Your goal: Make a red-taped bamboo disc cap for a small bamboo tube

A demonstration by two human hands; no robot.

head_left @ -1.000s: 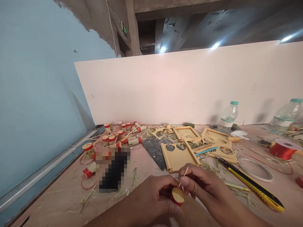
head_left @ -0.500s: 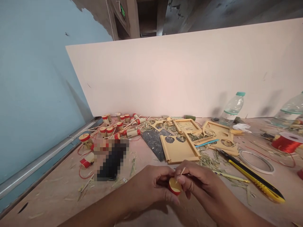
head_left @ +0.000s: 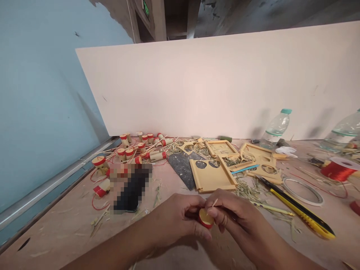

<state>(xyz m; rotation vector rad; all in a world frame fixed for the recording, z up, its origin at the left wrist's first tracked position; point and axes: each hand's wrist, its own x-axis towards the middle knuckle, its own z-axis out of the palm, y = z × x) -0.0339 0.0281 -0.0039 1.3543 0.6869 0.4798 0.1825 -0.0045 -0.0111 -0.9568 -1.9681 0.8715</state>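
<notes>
My left hand point(head_left: 180, 219) is closed around a small bamboo tube point(head_left: 206, 217) with a red band and a pale flat cap; the cap faces up toward me, and the lower part is hidden by my fingers. Between the thumb and forefinger of my right hand point(head_left: 239, 215) is a thin wooden stick point(head_left: 215, 202), its lower end at the cap. Whether the stick goes into the cap I cannot tell. Similar red-banded tubes point(head_left: 121, 154), several with sticks and red cord, lie at the back left.
Beyond my hands lie a cut-out yellow cardboard box point(head_left: 213, 179) and a dark flat plate point(head_left: 182, 174). To the right are a yellow utility knife point(head_left: 303, 213), a tape ring point(head_left: 320, 200), a red cord spool point(head_left: 336, 171) and water bottles point(head_left: 277, 129). A pixelated dark object point(head_left: 131, 191) lies left.
Both hands keep the same grip on the tube and the stick, with barely any movement. The camera view has shifted slightly.
</notes>
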